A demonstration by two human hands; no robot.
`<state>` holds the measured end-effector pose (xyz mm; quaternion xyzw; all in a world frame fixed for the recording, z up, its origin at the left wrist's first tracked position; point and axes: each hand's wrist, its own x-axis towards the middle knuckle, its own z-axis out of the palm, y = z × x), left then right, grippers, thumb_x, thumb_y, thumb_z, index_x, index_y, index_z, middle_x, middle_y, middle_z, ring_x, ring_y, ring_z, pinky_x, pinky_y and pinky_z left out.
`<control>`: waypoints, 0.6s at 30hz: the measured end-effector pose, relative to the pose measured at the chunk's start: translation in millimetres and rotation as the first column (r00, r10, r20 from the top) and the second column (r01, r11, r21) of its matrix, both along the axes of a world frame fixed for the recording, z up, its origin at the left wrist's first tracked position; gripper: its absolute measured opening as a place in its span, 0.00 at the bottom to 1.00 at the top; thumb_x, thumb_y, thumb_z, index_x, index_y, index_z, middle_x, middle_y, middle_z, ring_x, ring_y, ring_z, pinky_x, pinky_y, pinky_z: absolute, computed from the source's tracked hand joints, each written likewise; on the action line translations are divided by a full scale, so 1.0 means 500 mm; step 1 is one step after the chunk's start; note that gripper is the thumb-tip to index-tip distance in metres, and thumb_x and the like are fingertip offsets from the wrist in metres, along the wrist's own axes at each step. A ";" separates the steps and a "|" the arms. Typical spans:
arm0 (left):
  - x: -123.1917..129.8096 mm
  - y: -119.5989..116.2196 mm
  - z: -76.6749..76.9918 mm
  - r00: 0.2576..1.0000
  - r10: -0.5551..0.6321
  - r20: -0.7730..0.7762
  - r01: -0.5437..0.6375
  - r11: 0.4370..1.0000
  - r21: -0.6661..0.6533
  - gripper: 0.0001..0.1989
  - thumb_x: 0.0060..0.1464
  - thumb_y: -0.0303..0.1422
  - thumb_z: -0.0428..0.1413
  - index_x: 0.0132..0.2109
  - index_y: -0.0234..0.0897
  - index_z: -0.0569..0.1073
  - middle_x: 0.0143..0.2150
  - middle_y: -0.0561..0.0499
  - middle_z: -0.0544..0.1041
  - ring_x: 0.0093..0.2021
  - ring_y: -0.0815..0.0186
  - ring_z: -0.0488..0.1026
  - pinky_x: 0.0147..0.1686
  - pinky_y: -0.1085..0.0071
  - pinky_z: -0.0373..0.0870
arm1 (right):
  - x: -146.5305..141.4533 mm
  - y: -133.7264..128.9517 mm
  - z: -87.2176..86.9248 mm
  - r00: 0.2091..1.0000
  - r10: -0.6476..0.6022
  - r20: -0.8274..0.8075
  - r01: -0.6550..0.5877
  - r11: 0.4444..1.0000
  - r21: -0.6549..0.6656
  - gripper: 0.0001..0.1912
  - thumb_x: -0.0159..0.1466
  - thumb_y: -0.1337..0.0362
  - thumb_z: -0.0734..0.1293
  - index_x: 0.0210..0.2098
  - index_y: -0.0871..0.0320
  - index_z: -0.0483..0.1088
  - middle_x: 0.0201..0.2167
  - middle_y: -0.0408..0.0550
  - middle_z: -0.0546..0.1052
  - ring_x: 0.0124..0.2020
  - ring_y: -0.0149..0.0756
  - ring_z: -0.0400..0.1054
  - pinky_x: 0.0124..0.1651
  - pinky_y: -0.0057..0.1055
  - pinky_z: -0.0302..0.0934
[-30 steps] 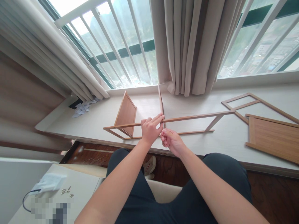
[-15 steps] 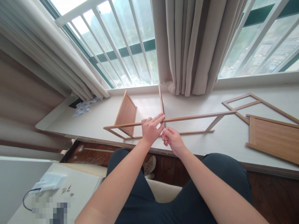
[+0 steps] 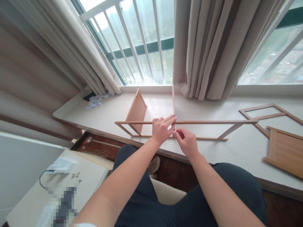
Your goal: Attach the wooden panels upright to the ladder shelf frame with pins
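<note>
A long wooden frame [image 3: 213, 122] stands on the pale window ledge, with a wooden panel [image 3: 137, 113] joined upright near its left end. My left hand [image 3: 163, 127] is wrapped over the frame's top rail, where another wooden piece [image 3: 173, 101] meets it and runs back toward the window. Just right of it, my right hand [image 3: 187, 140] pinches a thin, light-coloured rod [image 3: 175, 127] below that joint. What the rod is, I cannot make out.
On the ledge's right lie another wooden frame [image 3: 267, 116] and a slatted panel [image 3: 287, 149]. Scraps of paper [image 3: 96, 101] are at the far left. Small metal screws [image 3: 75, 175] and a power strip [image 3: 62, 165] lie on a white cabinet [image 3: 94, 170].
The view has shifted, so the scene sits further right. My right hand has turned, with its fingers closed on the thin rod, which now shows more clearly. My left hand remains on the rail.
</note>
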<state>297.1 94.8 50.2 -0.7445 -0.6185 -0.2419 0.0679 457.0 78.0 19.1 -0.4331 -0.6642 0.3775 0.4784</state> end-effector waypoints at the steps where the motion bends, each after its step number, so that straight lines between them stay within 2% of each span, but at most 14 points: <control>1: 0.000 -0.001 0.000 1.000 -0.001 0.001 0.001 1.000 -0.005 0.18 0.66 0.36 0.58 0.60 0.56 0.79 0.64 0.61 0.75 0.44 0.60 0.78 0.53 0.53 0.65 | 0.000 0.000 0.002 0.999 -0.010 0.039 0.009 1.000 0.028 0.17 0.69 0.47 0.68 0.32 0.52 0.72 0.24 0.44 0.73 0.26 0.37 0.63 0.35 0.35 0.56; 7: 0.002 -0.005 -0.005 1.000 -0.011 0.001 0.011 1.000 0.005 0.18 0.67 0.37 0.57 0.61 0.54 0.79 0.65 0.61 0.75 0.43 0.61 0.77 0.53 0.55 0.65 | -0.003 -0.006 0.004 0.983 -0.082 0.163 0.055 0.985 0.164 0.19 0.71 0.48 0.65 0.31 0.54 0.71 0.24 0.45 0.73 0.25 0.37 0.64 0.34 0.33 0.57; 18: 0.008 -0.010 -0.015 0.998 0.002 -0.058 0.000 0.999 0.037 0.18 0.70 0.38 0.52 0.62 0.56 0.78 0.66 0.61 0.75 0.44 0.65 0.76 0.52 0.59 0.63 | 0.002 -0.013 -0.004 0.966 -0.157 0.206 0.097 0.957 0.275 0.21 0.73 0.49 0.63 0.32 0.57 0.74 0.23 0.44 0.74 0.24 0.34 0.66 0.32 0.31 0.58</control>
